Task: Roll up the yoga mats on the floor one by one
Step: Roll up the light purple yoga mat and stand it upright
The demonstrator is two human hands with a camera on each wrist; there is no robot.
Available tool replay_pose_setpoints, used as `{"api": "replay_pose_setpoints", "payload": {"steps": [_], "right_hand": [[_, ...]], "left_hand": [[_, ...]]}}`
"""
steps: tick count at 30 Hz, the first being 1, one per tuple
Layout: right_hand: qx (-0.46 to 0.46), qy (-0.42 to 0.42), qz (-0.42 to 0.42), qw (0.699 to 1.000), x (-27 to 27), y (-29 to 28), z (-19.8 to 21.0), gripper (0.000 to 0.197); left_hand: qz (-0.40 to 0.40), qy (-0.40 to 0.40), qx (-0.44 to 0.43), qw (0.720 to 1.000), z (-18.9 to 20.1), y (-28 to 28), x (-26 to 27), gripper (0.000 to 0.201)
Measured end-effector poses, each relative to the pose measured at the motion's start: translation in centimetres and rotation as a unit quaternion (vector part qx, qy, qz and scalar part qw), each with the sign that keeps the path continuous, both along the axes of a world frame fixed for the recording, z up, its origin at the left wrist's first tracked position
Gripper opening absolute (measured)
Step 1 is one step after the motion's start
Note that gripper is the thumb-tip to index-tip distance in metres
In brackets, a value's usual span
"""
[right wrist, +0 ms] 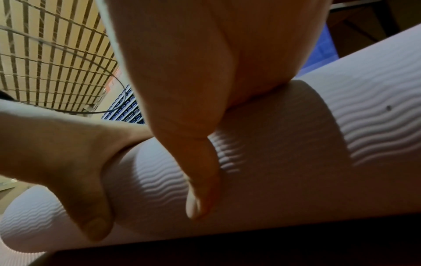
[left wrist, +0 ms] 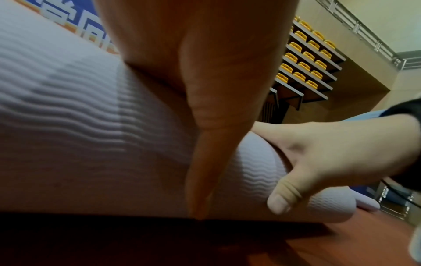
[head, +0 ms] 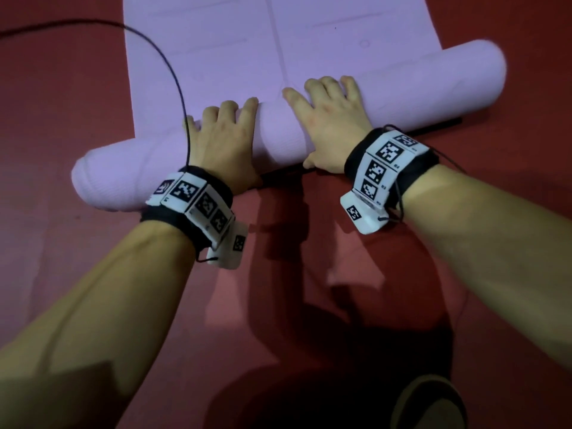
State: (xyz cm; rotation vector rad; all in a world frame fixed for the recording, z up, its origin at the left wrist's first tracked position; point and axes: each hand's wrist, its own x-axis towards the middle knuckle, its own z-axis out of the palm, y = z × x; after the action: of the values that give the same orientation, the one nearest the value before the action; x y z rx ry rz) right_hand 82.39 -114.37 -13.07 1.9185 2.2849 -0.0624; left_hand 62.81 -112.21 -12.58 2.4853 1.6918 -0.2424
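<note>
A lilac yoga mat lies on the red floor, its near part wound into a thick roll [head: 433, 85] that runs slantwise from lower left to upper right. The flat stretch [head: 232, 41] extends away from me. My left hand [head: 219, 134] grips the roll left of centre, fingers bent over the top and thumb on the near side. Just to its right, my right hand [head: 331, 113] holds the roll the same way. In the left wrist view the ribbed roll [left wrist: 79, 144] fills the frame beside the right hand [left wrist: 330, 158]. The right wrist view shows the roll [right wrist: 296, 171] and the left hand [right wrist: 68, 158].
A black cable [head: 173, 66] loops from my left wrist across the flat mat and off to the left. A dark strip [head: 433, 125] pokes out from under the roll's near edge. Red floor [head: 62, 88] surrounds the mat. Tiered yellow seats [left wrist: 305, 59] stand far off.
</note>
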Motion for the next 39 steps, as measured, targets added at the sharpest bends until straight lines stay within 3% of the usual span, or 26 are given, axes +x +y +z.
{"api": "replay_pose_setpoints", "payload": {"steps": [5, 10, 17, 27, 39], "right_hand": [[0.030, -0.016, 0.023, 0.999, 0.5, 0.4, -0.5, 0.131], [0.021, -0.030, -0.006, 0.999, 0.2, 1.1, -0.6, 0.136], [0.014, -0.018, 0.009, 1.000, 0.1, 2.3, 0.2, 0.123], [0.027, -0.038, 0.015, 0.999, -0.5, 0.2, 1.5, 0.115], [0.034, -0.039, 0.034, 0.998, -1.0, -7.6, 0.9, 0.111]], "left_hand": [[0.002, 0.007, -0.024, 1.000, 0.4, 1.7, 0.0, 0.119], [0.006, 0.020, -0.061, 0.998, 0.7, 3.1, 0.3, 0.118], [0.016, 0.031, -0.085, 0.996, 1.1, 4.2, 0.6, 0.115], [0.015, 0.026, -0.093, 0.995, 2.9, 1.6, 0.8, 0.119], [-0.002, 0.031, -0.126, 0.992, 2.6, -5.9, -0.7, 0.112]]}}
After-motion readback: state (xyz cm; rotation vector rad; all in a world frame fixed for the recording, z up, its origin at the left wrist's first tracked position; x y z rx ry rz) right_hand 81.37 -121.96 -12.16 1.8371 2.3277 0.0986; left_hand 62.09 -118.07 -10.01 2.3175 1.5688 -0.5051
